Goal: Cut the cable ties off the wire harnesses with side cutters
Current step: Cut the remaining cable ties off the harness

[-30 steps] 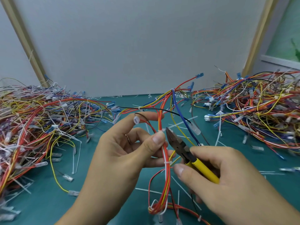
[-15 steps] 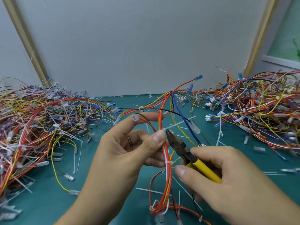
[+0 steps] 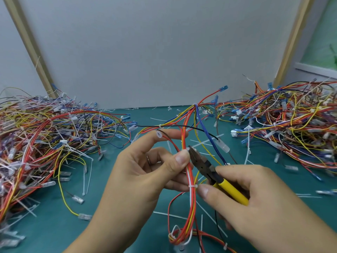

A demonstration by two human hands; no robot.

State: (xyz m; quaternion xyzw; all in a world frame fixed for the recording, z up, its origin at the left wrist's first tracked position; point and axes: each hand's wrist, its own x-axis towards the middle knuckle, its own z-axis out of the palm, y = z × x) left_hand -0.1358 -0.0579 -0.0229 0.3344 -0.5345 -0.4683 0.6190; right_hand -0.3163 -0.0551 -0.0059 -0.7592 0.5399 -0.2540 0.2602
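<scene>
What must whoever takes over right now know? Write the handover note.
Left hand pinches the harness upright above the mat.
Right hand grips the side cutters, tips at a white tie by the left thumb; I cannot tell if it is cut.
Done: cut tie scraps lie on the mat.
Left: the lower tie, the top tie; ties also show in the left pile and right pile.

The left hand (image 3: 138, 179) is bare apart from one ring (image 3: 148, 158), a thin, plain band sitting low on a finger and partly hidden by the fingers beside it. The right hand (image 3: 255, 198) is bare. Both thumbnails (image 3: 180, 158) are short, rounded and plain. The forearms (image 3: 102, 234) are uncovered down to the frame's bottom edge.
</scene>
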